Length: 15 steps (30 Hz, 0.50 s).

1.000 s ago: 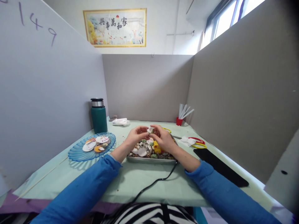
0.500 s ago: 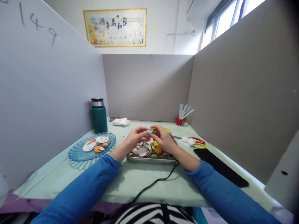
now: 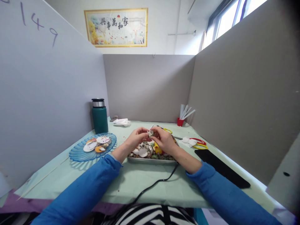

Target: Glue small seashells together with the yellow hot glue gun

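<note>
Between the fingertips of both hands is a small grey-green and white seashell [image 3: 151,133], raised over a metal tray [image 3: 152,161]. My left hand [image 3: 135,139] pinches its left side, and my right hand [image 3: 165,140] grips it from the right. A short white stick end [image 3: 151,127] shows just behind the shell; what it belongs to is hidden. Mixed shells and small stones [image 3: 143,152] fill the tray. Among them lies a yellow object [image 3: 157,148], partly covered by my right hand, so its kind is unclear.
At left, a blue fluted plate [image 3: 76,153] bears decorated shells, with a green bottle [image 3: 100,120] behind. A red cup [image 3: 180,122] holds white sticks. Red-and-yellow-handled scissors [image 3: 200,143], white tissue [image 3: 187,142] and a black slab [image 3: 221,168] lie right. A black cord [image 3: 154,183] crosses the front.
The shell has been turned slightly between my fingers, and a white stick end now shows behind it. My hands stay in nearly the same place.
</note>
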### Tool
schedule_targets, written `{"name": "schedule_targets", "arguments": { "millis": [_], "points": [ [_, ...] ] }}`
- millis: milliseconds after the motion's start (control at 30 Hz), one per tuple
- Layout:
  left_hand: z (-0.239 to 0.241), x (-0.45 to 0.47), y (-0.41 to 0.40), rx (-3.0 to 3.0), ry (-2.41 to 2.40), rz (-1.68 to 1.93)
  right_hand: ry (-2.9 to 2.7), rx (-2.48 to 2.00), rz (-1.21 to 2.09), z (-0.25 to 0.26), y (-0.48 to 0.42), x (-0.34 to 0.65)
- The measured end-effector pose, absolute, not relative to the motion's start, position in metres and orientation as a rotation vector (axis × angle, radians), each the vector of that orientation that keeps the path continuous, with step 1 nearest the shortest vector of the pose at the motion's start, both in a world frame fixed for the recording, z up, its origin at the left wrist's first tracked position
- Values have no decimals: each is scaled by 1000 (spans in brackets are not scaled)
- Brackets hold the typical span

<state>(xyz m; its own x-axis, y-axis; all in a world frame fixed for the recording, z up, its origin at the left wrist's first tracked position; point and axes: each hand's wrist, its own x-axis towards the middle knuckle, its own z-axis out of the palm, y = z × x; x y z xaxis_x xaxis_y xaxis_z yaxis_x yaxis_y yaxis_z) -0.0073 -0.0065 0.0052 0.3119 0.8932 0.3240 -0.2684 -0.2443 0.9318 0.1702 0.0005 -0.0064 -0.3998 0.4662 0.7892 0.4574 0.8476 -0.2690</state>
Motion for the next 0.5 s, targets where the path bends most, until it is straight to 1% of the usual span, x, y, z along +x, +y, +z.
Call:
{"name": "schedule_targets", "arguments": {
  "millis": [100,200,367,500],
  "points": [
    [5,-7,-7,1391,629,1235,-2061,-693,-11,-5,-2,170],
    [3,-7,-5,1410,628,1233,-2054,-706,45,-6,-1,169],
    [0,-9,-1,1510,650,1233,-1981,-716,322,-7,7,168],
    [1,-8,0,1590,744,1352,-1982,-735,494,-5,9,168]
  ]
}}
